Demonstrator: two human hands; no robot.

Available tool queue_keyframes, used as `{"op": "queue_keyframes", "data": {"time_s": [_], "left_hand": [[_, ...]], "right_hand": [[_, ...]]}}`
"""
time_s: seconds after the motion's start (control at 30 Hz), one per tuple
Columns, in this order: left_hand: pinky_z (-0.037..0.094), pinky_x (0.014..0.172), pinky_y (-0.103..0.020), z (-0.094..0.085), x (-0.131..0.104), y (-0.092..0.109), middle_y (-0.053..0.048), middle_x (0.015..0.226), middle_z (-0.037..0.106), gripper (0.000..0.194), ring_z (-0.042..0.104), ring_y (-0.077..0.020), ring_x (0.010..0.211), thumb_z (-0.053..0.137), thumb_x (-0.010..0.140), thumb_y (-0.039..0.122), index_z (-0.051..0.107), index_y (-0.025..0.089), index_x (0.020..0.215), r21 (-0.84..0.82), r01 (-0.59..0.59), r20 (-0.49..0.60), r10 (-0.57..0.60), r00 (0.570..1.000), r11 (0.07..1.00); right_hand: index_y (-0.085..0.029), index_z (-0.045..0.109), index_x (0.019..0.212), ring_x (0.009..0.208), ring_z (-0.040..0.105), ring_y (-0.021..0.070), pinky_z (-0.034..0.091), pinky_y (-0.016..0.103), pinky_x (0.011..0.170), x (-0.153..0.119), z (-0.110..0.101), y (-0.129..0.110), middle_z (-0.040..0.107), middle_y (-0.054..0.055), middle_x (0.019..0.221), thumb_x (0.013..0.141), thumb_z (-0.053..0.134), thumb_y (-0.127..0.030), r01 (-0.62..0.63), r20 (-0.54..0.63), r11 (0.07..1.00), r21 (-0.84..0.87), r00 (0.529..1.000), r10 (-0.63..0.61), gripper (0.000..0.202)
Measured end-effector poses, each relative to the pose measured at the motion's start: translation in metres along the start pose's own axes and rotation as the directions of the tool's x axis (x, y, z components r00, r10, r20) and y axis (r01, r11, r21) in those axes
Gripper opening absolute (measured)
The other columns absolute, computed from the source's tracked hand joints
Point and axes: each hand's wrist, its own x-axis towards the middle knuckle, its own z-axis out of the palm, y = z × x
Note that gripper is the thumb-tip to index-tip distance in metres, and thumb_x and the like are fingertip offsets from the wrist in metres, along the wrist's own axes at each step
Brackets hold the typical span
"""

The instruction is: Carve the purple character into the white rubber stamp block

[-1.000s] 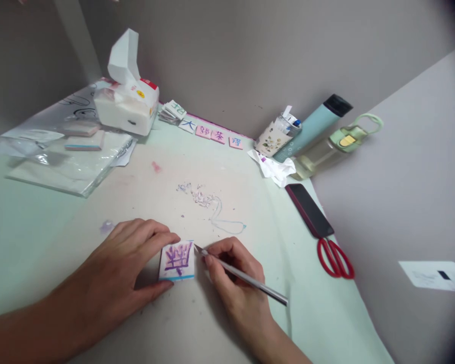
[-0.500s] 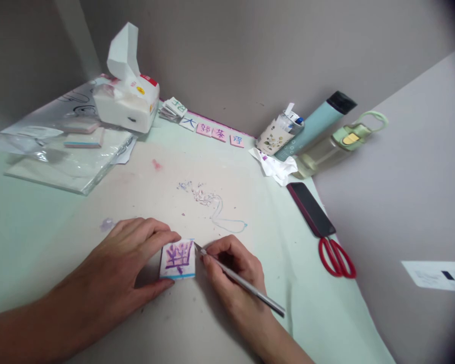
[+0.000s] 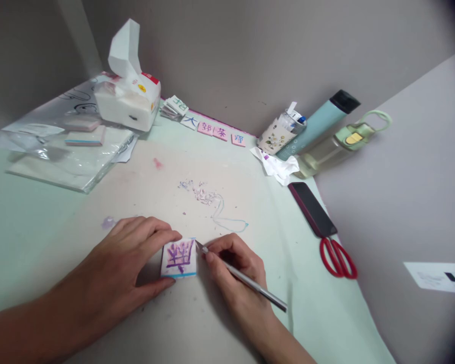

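A small square carving block (image 3: 179, 258), white with a purple character on its face and blue along its near edge, lies flat on the table. My left hand (image 3: 136, 258) grips it from the left, with the thumb at its near edge and the index finger at its far corner. In my right hand (image 3: 235, 273) is a slim silver craft knife (image 3: 250, 284), held like a pen. Its pointed blade meets or nearly touches the block's upper right corner; exact contact is too small to tell.
Shavings (image 3: 203, 195) and a curled blue strip (image 3: 231, 222) lie beyond the block. Carved tiles (image 3: 206, 128), a tissue pack (image 3: 127, 106) and bagged blocks (image 3: 85, 135) stand farther back. On the right are a pen cup (image 3: 275, 136), bottles (image 3: 322, 121), a phone (image 3: 313, 208) and red-handled scissors (image 3: 337, 258).
Both hands keep their hold on the block and the knife. The view has shifted very slightly, and the blade tip sits a touch higher by the block's corner.
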Motion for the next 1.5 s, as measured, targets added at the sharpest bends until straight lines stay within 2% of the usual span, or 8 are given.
{"op": "queue_keyframes", "data": {"time_s": [0.17, 0.37, 0.67, 0.77, 0.87, 1.07, 1.27, 1.5], "left_hand": [[0.046, 0.091, -0.038, 0.0017, 0.0003, 0.0036, 0.003, 0.117, 0.072, 0.047, 0.067, -0.0289, 0.107, 0.080, 0.083, 0.037, 0.063, 0.039, 0.127, -0.031, 0.009, -0.069, -0.011, 0.998, 0.999], [0.047, 0.095, -0.040, -0.0002, -0.0003, 0.0014, 0.004, 0.122, 0.070, 0.049, 0.065, -0.0285, 0.113, 0.078, 0.087, 0.040, 0.061, 0.039, 0.132, 0.033, 0.019, 0.018, -0.020, 1.000, 0.999], [0.046, 0.094, -0.039, -0.0015, -0.0013, 0.0014, 0.003, 0.121, 0.070, 0.049, 0.066, -0.0269, 0.111, 0.077, 0.088, 0.037, 0.059, 0.036, 0.133, 0.074, -0.023, 0.005, 0.023, 1.000, 0.997], [0.046, 0.093, -0.040, -0.0004, -0.0012, 0.0040, 0.002, 0.119, 0.071, 0.046, 0.066, -0.0276, 0.111, 0.077, 0.087, 0.037, 0.062, 0.035, 0.131, 0.070, -0.004, -0.024, 0.006, 1.000, 0.998], [0.045, 0.093, -0.040, 0.0009, -0.0011, 0.0064, 0.002, 0.118, 0.071, 0.044, 0.066, -0.0283, 0.109, 0.076, 0.086, 0.035, 0.064, 0.035, 0.128, 0.065, 0.012, -0.053, -0.009, 0.999, 0.998], [0.046, 0.090, -0.039, -0.0004, -0.0007, 0.0049, 0.002, 0.118, 0.072, 0.044, 0.067, -0.0279, 0.107, 0.077, 0.085, 0.036, 0.064, 0.036, 0.128, 0.086, -0.012, -0.043, 0.016, 0.999, 0.996], [0.045, 0.089, -0.039, -0.0008, 0.0006, 0.0064, 0.002, 0.116, 0.072, 0.045, 0.066, -0.0283, 0.107, 0.078, 0.084, 0.038, 0.064, 0.036, 0.126, 0.075, 0.002, -0.055, 0.002, 0.998, 0.997], [0.045, 0.089, -0.039, -0.0002, 0.0011, 0.0071, 0.003, 0.115, 0.072, 0.043, 0.066, -0.0280, 0.106, 0.078, 0.085, 0.038, 0.064, 0.037, 0.126, 0.064, 0.003, -0.066, 0.001, 0.998, 0.998]], "right_hand": [[-0.021, 0.063, 0.078, 0.064, 0.052, 0.0143, 0.040, 0.026, 0.057, 0.0017, 0.0004, -0.0009, 0.065, 0.001, 0.074, 0.090, 0.064, -0.028, 0.028, 0.035, 0.999, -0.022, 0.999, -0.028, 0.013], [-0.021, 0.061, 0.079, 0.072, 0.055, 0.0152, 0.041, 0.028, 0.063, -0.0004, -0.0012, 0.0008, 0.065, 0.001, 0.079, 0.091, 0.061, -0.025, 0.034, 0.069, 0.998, -0.054, 0.997, -0.030, 0.012], [-0.022, 0.059, 0.078, 0.068, 0.049, 0.0140, 0.039, 0.028, 0.062, 0.0013, -0.0018, -0.0015, 0.060, -0.001, 0.075, 0.092, 0.059, -0.025, 0.030, 0.104, 0.999, -0.043, 0.994, -0.025, 0.014], [-0.022, 0.057, 0.078, 0.068, 0.048, 0.0136, 0.038, 0.027, 0.062, 0.0007, -0.0025, -0.0017, 0.058, -0.002, 0.074, 0.093, 0.058, -0.024, 0.043, 0.118, 0.997, -0.059, 0.992, -0.036, 0.015], [-0.022, 0.056, 0.078, 0.067, 0.048, 0.0133, 0.038, 0.027, 0.062, 0.0007, -0.0030, -0.0016, 0.057, -0.003, 0.074, 0.093, 0.058, -0.023, 0.062, 0.125, 0.996, -0.066, 0.991, -0.054, 0.015], [-0.022, 0.057, 0.078, 0.071, 0.052, 0.0141, 0.040, 0.027, 0.065, -0.0003, -0.0041, -0.0011, 0.059, -0.002, 0.077, 0.094, 0.058, -0.022, 0.081, 0.145, 0.994, -0.073, 0.987, -0.070, 0.015], [-0.022, 0.060, 0.081, 0.071, 0.056, 0.0149, 0.042, 0.027, 0.063, -0.0032, -0.0032, 0.0043, 0.065, 0.000, 0.081, 0.093, 0.062, -0.025, 0.062, 0.066, 0.998, -0.019, 0.996, -0.061, 0.013], [-0.022, 0.060, 0.081, 0.071, 0.057, 0.0158, 0.042, 0.028, 0.061, -0.0022, 0.0000, 0.0040, 0.067, 0.002, 0.082, 0.093, 0.060, -0.026, 0.086, 0.037, 0.994, -0.064, 0.996, -0.083, 0.013]]}}
